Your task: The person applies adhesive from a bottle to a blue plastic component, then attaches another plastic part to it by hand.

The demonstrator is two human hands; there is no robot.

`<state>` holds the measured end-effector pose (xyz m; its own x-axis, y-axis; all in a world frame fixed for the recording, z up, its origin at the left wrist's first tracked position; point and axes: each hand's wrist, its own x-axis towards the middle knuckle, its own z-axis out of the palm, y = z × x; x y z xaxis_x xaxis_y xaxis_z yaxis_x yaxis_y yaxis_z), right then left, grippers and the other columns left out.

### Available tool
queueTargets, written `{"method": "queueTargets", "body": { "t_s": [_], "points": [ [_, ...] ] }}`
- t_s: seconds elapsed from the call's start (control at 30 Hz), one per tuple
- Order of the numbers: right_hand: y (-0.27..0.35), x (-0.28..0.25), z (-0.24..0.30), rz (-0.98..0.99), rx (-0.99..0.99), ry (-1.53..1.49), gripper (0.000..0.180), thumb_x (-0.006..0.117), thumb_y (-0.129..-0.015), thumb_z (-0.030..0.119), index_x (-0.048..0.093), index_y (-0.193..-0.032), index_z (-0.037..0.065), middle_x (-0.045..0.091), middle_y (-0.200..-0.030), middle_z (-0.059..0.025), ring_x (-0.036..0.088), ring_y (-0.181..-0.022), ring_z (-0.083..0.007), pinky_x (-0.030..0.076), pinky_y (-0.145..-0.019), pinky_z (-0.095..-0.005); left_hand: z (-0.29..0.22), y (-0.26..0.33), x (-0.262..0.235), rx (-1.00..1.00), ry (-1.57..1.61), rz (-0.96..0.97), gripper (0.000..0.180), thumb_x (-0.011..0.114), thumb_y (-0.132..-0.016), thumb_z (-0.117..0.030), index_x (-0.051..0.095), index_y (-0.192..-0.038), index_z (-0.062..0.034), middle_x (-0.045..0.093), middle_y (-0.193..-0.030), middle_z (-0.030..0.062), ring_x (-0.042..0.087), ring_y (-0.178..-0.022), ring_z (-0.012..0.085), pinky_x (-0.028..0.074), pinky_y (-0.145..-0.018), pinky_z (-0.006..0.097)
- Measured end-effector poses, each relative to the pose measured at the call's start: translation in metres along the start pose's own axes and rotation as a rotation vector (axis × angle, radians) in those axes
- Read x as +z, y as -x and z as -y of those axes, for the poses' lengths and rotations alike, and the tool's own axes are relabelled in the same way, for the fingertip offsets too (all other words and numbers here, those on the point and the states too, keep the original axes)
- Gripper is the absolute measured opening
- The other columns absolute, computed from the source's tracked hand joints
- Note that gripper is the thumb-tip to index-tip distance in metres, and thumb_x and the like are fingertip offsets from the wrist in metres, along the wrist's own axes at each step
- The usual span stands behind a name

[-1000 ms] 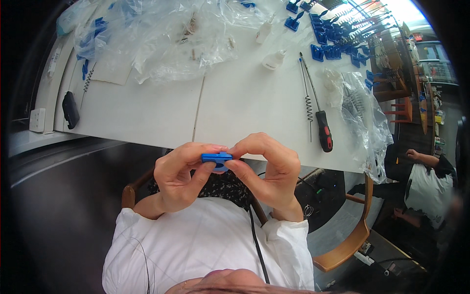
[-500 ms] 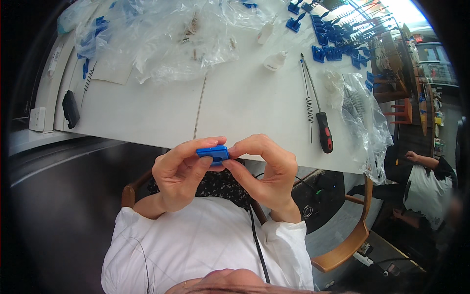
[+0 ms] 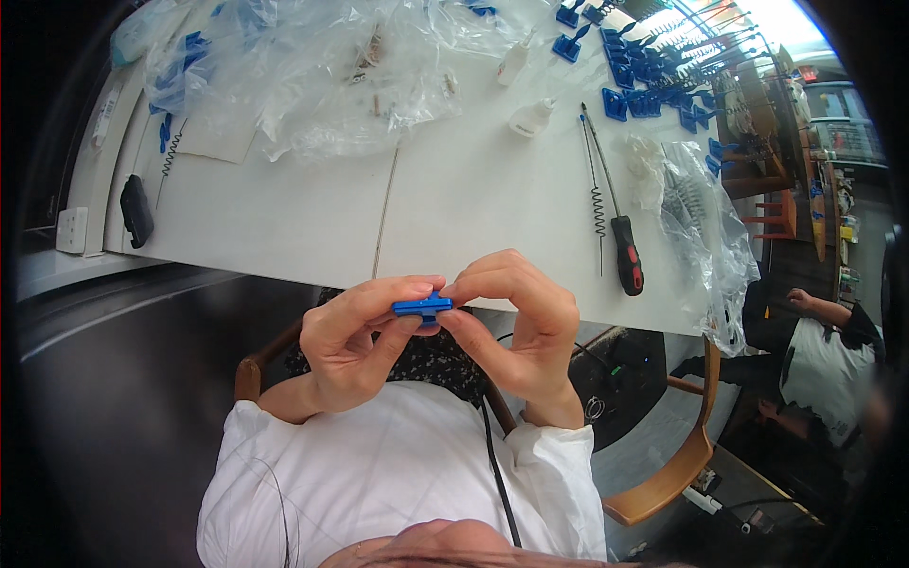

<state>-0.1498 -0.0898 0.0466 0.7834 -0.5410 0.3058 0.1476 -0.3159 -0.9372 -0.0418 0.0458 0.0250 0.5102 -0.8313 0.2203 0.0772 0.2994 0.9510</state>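
A small blue plastic part [image 3: 422, 307] is pinched between my two hands, just in front of the table's near edge. The thumb and fingers of my left hand [image 3: 352, 333] grip its left end. On its right end, the thumb and forefinger of my right hand [image 3: 521, 327] are closed. A thin edge of the part faces up, and my fingertips hide some of it. On the table beyond my right hand lie a screwdriver [image 3: 626, 256] with a black and red handle and a coiled wire piece [image 3: 597, 210] with a straight end.
Clear plastic bags [image 3: 331, 85] cover the far left of the white table [image 3: 454, 208]. Two small white bottles stand behind, one a squat bottle [image 3: 532, 118]. Several blue parts with coiled wires [image 3: 644, 76] fill the far right. A black case [image 3: 136, 210] lies left; another person [image 3: 824, 369] sits at right.
Both hands have turned the blue part, so its thin edge now shows instead of its broader face with a dark opening. It has shifted slightly right.
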Motion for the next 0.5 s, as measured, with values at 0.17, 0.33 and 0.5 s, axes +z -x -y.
{"method": "queueTargets", "body": {
  "t_s": [0.17,0.33,0.5],
  "points": [
    [0.0016,-0.0025,-0.0019,-0.001,-0.038,0.028,0.016,0.071,-0.066,-0.002,0.064,-0.080,0.003,0.064,-0.073,-0.0056,0.059,-0.067,-0.0164,0.040,-0.066,-0.0266,-0.0020,-0.0006,0.0000,-0.008,-0.055,0.006,0.024,0.048,-0.084,0.012,0.057,-0.106,0.0092,0.058,-0.109,0.0228,0.061,-0.095,0.0230,0.056,-0.077,0.029],
    [0.0025,-0.0018,-0.0025,-0.013,-0.051,0.021,0.016,0.071,-0.065,-0.002,0.064,-0.079,0.003,0.064,-0.072,-0.0052,0.059,-0.066,-0.0163,0.039,-0.065,-0.0268,-0.0018,-0.0009,0.0006,0.003,-0.087,0.025,0.024,0.049,-0.084,0.012,0.057,-0.106,0.0095,0.059,-0.108,0.0221,0.061,-0.095,0.0230,0.057,-0.076,0.029],
    [0.0032,0.0000,-0.0037,-0.011,-0.009,-0.017,0.016,0.071,-0.066,-0.003,0.065,-0.080,0.002,0.064,-0.072,-0.0061,0.059,-0.067,-0.0167,0.041,-0.066,-0.0261,-0.0033,-0.0012,0.0004,-0.018,-0.070,0.019,0.023,0.050,-0.085,0.011,0.057,-0.107,0.0096,0.059,-0.108,0.0218,0.061,-0.095,0.0227,0.057,-0.076,0.029]
  ]
}}
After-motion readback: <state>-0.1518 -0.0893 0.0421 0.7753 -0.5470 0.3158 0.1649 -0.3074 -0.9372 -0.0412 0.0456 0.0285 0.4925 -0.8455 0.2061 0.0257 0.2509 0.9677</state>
